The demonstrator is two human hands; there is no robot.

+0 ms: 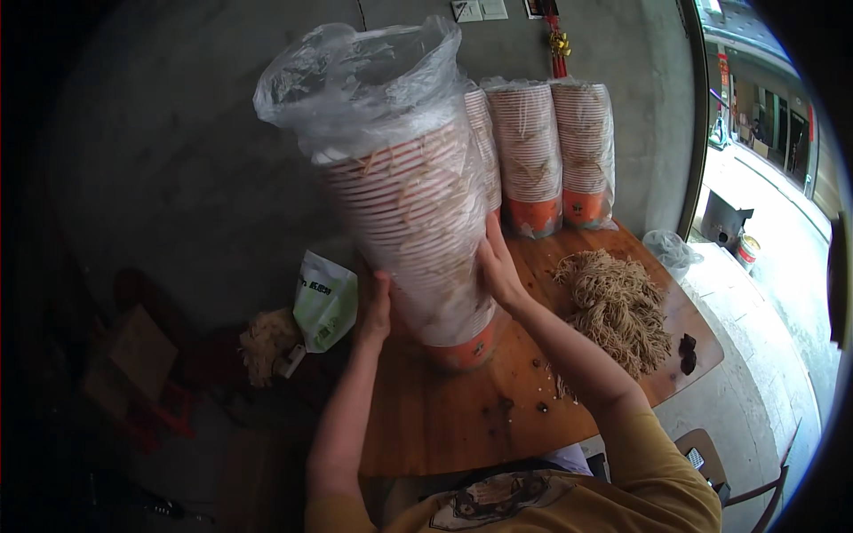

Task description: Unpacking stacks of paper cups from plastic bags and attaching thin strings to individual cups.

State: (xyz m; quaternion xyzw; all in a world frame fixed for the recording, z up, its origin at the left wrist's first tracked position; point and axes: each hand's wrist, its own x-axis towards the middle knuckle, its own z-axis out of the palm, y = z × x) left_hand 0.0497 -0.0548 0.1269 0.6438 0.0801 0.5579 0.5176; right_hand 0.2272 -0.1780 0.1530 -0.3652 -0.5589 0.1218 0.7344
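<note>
Between my two hands stands a tall stack of nested paper tubs [409, 222] in a clear plastic bag, tilted a little to the left. Pale rims run up its side, and an orange tub forms its base. The bag's loose mouth [360, 84] gapes at the top. My left hand [378, 311] presses on the stack's lower left side. Against its right side, somewhat higher, lies my right hand [498, 266], fingers reaching up along the bag. Whether the base touches the wooden table [426, 426] or hovers just over it, I cannot tell.
More bagged tub stacks [524, 147] stand against the grey wall at the table's back. A heap of tan strings [617, 311] lies right, beside a small dark object [688, 354]. Left are a green-white bag [326, 302] and a cardboard box [133, 351]. A doorway opens right.
</note>
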